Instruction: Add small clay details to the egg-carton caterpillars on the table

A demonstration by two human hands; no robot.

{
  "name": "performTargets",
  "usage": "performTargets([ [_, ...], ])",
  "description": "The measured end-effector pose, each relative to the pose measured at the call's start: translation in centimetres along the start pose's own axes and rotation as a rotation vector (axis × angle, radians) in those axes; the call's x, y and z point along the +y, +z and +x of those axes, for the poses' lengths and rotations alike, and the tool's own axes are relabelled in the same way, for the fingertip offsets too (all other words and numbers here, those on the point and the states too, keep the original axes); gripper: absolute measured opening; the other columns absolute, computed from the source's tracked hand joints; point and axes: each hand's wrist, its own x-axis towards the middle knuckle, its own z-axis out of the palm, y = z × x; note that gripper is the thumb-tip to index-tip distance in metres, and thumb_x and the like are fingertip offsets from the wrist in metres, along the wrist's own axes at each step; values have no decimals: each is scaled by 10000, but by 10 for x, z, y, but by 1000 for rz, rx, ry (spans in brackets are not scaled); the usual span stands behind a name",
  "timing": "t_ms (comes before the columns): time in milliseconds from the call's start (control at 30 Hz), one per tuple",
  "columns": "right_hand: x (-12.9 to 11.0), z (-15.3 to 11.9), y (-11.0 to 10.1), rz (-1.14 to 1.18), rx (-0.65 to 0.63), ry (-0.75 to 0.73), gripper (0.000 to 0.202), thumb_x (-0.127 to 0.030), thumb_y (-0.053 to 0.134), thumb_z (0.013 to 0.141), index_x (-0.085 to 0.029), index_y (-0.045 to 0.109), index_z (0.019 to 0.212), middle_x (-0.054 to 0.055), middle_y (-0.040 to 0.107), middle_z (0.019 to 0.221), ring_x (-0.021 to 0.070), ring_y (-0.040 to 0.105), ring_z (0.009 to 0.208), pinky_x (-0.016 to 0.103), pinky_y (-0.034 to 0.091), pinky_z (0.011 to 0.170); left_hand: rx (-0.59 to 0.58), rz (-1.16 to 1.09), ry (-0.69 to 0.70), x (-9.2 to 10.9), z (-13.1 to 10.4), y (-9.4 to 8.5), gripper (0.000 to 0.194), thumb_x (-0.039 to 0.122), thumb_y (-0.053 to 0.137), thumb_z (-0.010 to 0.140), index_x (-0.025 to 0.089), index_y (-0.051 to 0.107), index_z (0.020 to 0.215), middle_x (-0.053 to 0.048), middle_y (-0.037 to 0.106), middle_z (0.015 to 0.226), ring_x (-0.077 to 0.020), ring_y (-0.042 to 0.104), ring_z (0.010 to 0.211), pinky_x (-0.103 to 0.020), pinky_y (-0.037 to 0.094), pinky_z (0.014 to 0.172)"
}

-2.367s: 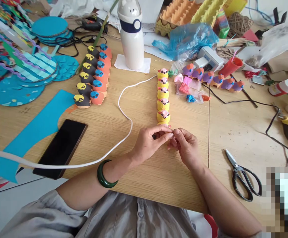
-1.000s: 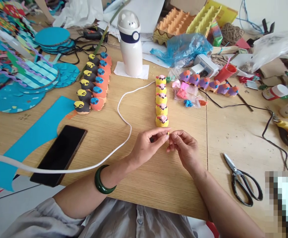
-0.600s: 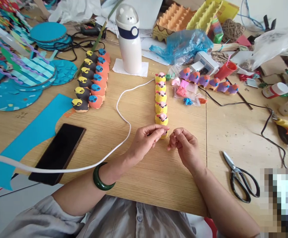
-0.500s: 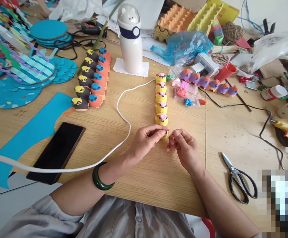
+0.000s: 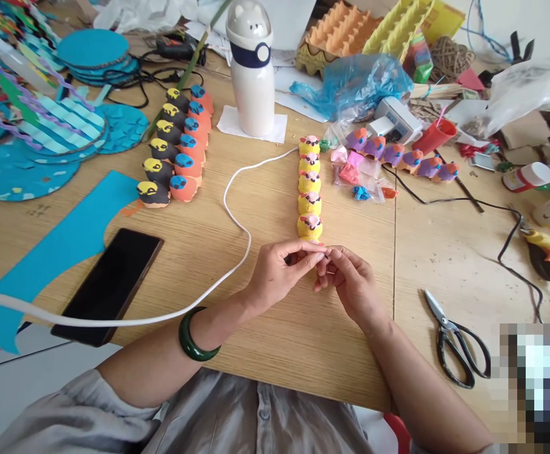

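Observation:
My left hand [image 5: 279,268] is closed in a pinch, thumb against fingertips, just over the near end of a yellow painted egg-carton strip [image 5: 310,205]. Its fingertips meet those of my right hand [image 5: 351,277], which is also pinched, fingers curled. A tiny dark speck shows where they meet; I cannot tell what it is or which hand grips it. The strip's bumps carry pink patches with small dark and red bits. My hands hide its nearest bump.
Left lie a phone [image 5: 109,284], blue sheet [image 5: 62,252] and black [image 5: 154,170] and orange [image 5: 185,186] egg-carton strips. A white cable [image 5: 237,221] crosses the table. Right are scissors [image 5: 450,334], clay packets [image 5: 353,170] and a purple strip [image 5: 393,154]. A white bottle [image 5: 253,88] stands behind.
My right hand has moved slightly left and the two hands' fingertips, apart before, now come together. The view has shifted slightly.

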Motion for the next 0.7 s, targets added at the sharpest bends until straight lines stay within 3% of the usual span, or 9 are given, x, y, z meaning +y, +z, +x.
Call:
performTargets([
  [200,-1,-1,1,19,-4,-3,302,-453,792,851,-177,706,761,-28,644,674,83,572,486,236,582,461,24,3,-2,-1,0,-1,196,325,739,891,170,832,966,-49,807,856,-125,660,692,-213,514,643],
  [333,-1,0,0,26,70,-69,241,-391,850,802,-190,718,781,-36,641,658,84,574,518,213,577,467,11,-89,-73,2,0,0,347,412,671,945,150,802,1133,-3,685,689,-83,510,571,-203,415,535],
  [567,-1,-1,1,26,53,-36,293,-422,857,789,-184,707,704,-42,600,572,74,512,478,203,564,445,-25,-135,-195,6,2,-2,390,506,663,939,148,819,950,39,482,582,-78,411,547,-225,337,514],
  [633,-1,-1,2,30,65,-42,307,-429,867,775,-182,704,694,-42,603,572,73,517,473,199,558,437,-49,-150,-212,4,1,0,397,525,682,918,150,812,898,34,500,577,-83,435,553,-225,356,523],
  [700,-2,-1,2,26,72,-38,326,-438,871,768,-178,697,677,-42,597,568,71,518,469,193,552,431,-49,-165,-200,1,0,2,353,500,740,874,155,811,901,9,608,630,-96,514,594,-226,416,569],
])
